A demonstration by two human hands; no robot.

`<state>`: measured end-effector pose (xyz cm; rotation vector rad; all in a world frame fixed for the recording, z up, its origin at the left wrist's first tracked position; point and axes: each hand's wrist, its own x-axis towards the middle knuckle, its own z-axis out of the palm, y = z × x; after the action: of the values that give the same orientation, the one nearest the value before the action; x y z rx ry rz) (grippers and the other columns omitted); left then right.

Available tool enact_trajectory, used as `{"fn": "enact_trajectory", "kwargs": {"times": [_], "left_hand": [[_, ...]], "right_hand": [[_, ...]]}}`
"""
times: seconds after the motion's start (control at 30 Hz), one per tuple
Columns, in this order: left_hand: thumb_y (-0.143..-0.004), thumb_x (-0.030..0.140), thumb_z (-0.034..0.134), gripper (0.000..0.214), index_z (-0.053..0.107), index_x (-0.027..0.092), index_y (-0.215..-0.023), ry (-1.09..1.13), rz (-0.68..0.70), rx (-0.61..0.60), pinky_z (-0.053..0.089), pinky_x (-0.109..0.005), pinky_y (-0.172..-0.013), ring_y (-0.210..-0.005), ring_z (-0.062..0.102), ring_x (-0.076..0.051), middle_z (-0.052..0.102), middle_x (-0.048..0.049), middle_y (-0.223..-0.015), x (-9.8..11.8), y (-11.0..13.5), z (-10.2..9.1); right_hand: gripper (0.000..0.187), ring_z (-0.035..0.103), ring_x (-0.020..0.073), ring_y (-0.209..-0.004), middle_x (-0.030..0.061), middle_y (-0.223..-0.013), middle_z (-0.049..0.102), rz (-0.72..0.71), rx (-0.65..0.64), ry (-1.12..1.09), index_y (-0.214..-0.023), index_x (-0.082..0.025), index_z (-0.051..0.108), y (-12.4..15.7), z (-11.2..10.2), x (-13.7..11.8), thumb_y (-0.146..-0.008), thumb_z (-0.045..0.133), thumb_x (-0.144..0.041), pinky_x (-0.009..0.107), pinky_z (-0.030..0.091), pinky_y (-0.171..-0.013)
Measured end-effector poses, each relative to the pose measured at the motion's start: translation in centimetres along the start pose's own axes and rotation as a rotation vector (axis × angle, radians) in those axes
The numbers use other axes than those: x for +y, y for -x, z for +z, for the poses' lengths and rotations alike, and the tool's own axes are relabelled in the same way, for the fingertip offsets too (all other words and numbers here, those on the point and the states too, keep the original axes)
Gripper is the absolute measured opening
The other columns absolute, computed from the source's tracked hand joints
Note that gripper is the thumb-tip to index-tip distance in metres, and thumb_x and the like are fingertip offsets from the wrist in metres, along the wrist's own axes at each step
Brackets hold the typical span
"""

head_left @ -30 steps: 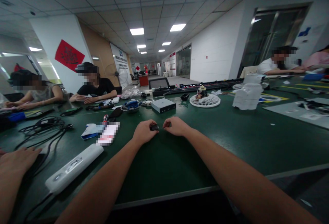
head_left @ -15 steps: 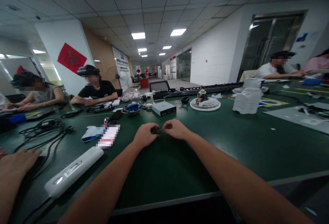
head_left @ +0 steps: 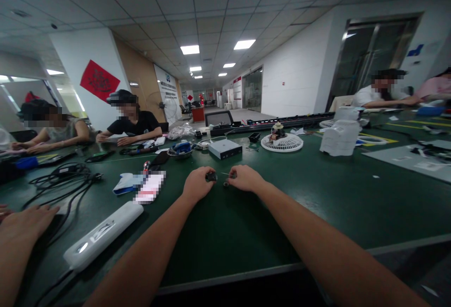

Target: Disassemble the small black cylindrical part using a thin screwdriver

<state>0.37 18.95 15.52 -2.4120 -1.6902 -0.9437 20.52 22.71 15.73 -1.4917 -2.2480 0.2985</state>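
Both my arms reach out over the green table (head_left: 218,232). My left hand (head_left: 196,185) is closed in a pinch on a small black part (head_left: 211,176). My right hand (head_left: 244,178) is closed too, its fingertips pinching a thin wire or pin that runs toward the black part. A small dark piece (head_left: 226,184) lies on the table just under my right fingers. The two hands sit a few centimetres apart, resting on the table.
A white power strip (head_left: 102,235) lies at front left beside another person's hand (head_left: 24,222). Black cables (head_left: 59,175), a grey box (head_left: 224,148), a white fan grille (head_left: 282,142) and a white fan body (head_left: 340,138) lie farther back. Several people sit around the table.
My hands have drawn slightly apart and lowered to the table; the thin wire now shows between them. The head view shifted a little.
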Motion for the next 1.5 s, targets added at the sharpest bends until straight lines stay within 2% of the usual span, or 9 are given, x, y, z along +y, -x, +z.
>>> {"fn": "enact_trajectory", "kwargs": {"times": [0.1,0.2,0.33,0.5,0.67,0.77,0.9,1.23,1.5], "left_hand": [[-0.073,0.024,0.073,0.026,0.069,0.023,-0.098,0.003,-0.056,0.002,0.050,-0.031,-0.077,-0.089,0.067,-0.023,0.073,-0.0044,-0.096,-0.3,0.0,0.0],[-0.072,0.027,0.073,0.028,0.068,0.022,-0.099,0.016,-0.079,-0.005,0.050,-0.030,-0.075,-0.088,0.067,-0.022,0.074,-0.0036,-0.093,-0.3,0.1,0.0],[-0.072,0.028,0.073,0.028,0.068,0.022,-0.099,0.008,-0.058,-0.036,0.050,-0.029,-0.074,-0.087,0.067,-0.022,0.074,-0.0034,-0.094,-0.1,0.1,0.2],[-0.072,0.027,0.073,0.026,0.069,0.022,-0.097,0.039,0.009,-0.073,0.051,-0.029,-0.076,-0.087,0.067,-0.021,0.073,-0.0032,-0.094,0.2,0.1,0.2],[-0.072,0.028,0.073,0.027,0.069,0.022,-0.097,0.075,0.040,-0.047,0.051,-0.030,-0.076,-0.086,0.067,-0.021,0.073,-0.0028,-0.094,0.6,0.2,0.1],[-0.072,0.029,0.073,0.027,0.070,0.022,-0.098,0.092,0.052,-0.040,0.051,-0.030,-0.076,-0.084,0.067,-0.021,0.073,-0.0027,-0.092,0.8,0.2,0.0],[-0.072,0.027,0.074,0.028,0.070,0.022,-0.099,0.121,0.086,-0.055,0.051,-0.030,-0.076,-0.087,0.067,-0.021,0.073,-0.0030,-0.094,0.8,0.1,-0.1],[-0.078,0.025,0.071,0.030,0.065,0.020,-0.107,0.230,0.124,-0.049,0.051,-0.030,-0.079,-0.090,0.067,-0.020,0.072,-0.0041,-0.099,0.7,0.2,0.0],[-0.082,0.021,0.067,0.029,0.061,0.019,-0.110,0.216,0.171,-0.110,0.050,-0.033,-0.082,-0.094,0.065,-0.022,0.070,-0.0064,-0.104,1.0,0.2,0.4]], "right_hand": [[0.039,0.064,0.0213,-0.072,0.0082,-0.084,0.071,-0.006,-0.053,-0.045,-0.085,-0.021,0.074,0.1,0.2,0.0,-0.066,0.074,-0.056,0.027,0.040,-0.055],[0.034,0.063,0.0186,-0.067,0.0054,-0.076,0.070,-0.023,-0.110,-0.089,-0.080,-0.021,0.074,0.2,0.4,-0.4,-0.062,0.079,-0.049,0.025,0.040,-0.053],[0.017,0.061,0.0159,-0.064,0.0031,-0.068,0.069,-0.031,-0.091,-0.102,-0.074,-0.019,0.074,0.3,0.5,-0.8,-0.071,0.071,-0.036,0.023,0.039,-0.054],[0.023,0.057,0.0137,-0.064,0.0029,-0.069,0.067,-0.020,0.011,-0.188,-0.080,-0.014,0.075,0.2,0.2,-0.9,-0.081,0.057,-0.029,0.023,0.036,-0.055],[0.027,0.054,0.0115,-0.056,0.0008,-0.063,0.064,-0.060,-0.048,-0.321,-0.083,-0.012,0.072,0.2,0.3,-1.0,-0.089,0.052,-0.029,0.022,0.037,-0.055],[0.017,0.054,0.0100,-0.053,0.0007,-0.069,0.067,-0.073,-0.079,-0.461,-0.091,-0.013,0.071,-0.1,0.7,-0.8,-0.087,0.057,-0.021,0.021,0.040,-0.054],[0.012,0.056,0.0092,-0.053,0.0004,-0.073,0.068,-0.096,-0.035,-0.547,-0.090,-0.014,0.069,-0.6,1.3,-0.2,-0.080,0.063,-0.015,0.021,0.043,-0.054],[0.010,0.054,0.0103,-0.059,-0.0002,-0.069,0.067,-0.193,0.137,-0.487,-0.081,-0.016,0.072,-0.8,1.4,0.1,-0.075,0.071,-0.025,0.022,0.040,-0.057],[0.016,0.057,0.0090,-0.054,0.0025,-0.076,0.069,-0.131,-0.153,-0.839,-0.088,-0.013,0.066,-0.7,1.4,0.6,-0.075,0.071,-0.021,0.022,0.047,-0.052]]}}
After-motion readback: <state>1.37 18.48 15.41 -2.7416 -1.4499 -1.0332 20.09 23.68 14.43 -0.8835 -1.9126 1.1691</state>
